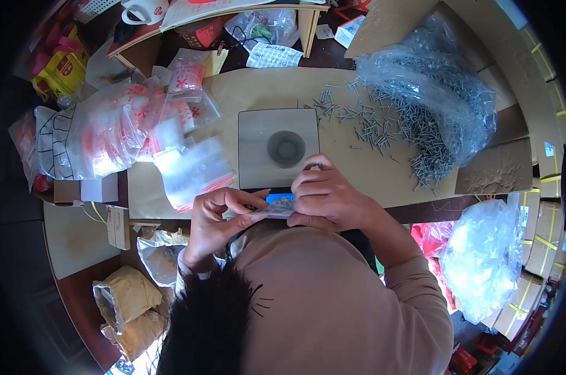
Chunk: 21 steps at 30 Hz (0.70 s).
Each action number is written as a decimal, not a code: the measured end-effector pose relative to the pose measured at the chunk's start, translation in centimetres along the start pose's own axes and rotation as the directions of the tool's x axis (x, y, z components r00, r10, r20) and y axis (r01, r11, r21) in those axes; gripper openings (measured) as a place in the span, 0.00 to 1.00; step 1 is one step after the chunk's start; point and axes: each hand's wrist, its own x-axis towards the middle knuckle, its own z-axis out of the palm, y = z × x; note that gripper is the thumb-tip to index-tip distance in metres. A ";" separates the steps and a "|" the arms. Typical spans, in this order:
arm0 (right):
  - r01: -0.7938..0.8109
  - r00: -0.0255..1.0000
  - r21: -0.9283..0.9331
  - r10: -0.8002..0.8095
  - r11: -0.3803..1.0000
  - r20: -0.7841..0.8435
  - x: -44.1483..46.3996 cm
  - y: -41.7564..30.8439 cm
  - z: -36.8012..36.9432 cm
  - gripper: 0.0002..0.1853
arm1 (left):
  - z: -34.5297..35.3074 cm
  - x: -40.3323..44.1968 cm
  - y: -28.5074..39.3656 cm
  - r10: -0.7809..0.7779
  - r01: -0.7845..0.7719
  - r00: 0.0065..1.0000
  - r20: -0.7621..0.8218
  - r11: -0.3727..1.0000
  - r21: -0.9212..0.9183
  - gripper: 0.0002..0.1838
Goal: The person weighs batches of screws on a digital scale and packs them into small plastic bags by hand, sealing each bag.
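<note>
Both hands are together over the near edge of the table, in front of a scale [255,150] with a round dish [286,149] on its top. A small clear plastic bag [275,208] is between them, with something greyish in it. My left hand [223,215] pinches the bag's left side between thumb and fingers. My right hand [325,197] has its fingers curled around the right side of the bag. Part of the scale's blue display [280,197] shows behind the bag.
Loose screws [420,134] spill from a large plastic bag [445,87] in an open cardboard box [495,165] at the right. Flat clear bags [195,169] and packed bags [111,128] lie left. A wooden shelf [308,31] stands at the back.
</note>
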 end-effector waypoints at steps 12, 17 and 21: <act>-0.426 0.642 -0.623 0.704 0.656 0.302 -1.5 15.2 -4.4 0.72 | -14.1 -12.6 0.6 -0.447 0.545 0.828 -0.340 0.783 0.300 0.07; -0.377 0.720 -0.505 0.589 0.777 0.368 -0.9 17.9 -3.9 0.57 | -15.2 -14.6 -0.4 -0.447 0.655 0.745 -0.495 0.632 0.415 0.09; -0.380 0.853 -0.420 0.488 0.824 0.185 -3.6 19.3 -4.3 0.27 | -13.9 -12.3 -1.3 -0.319 0.554 0.811 -0.490 0.688 0.469 0.08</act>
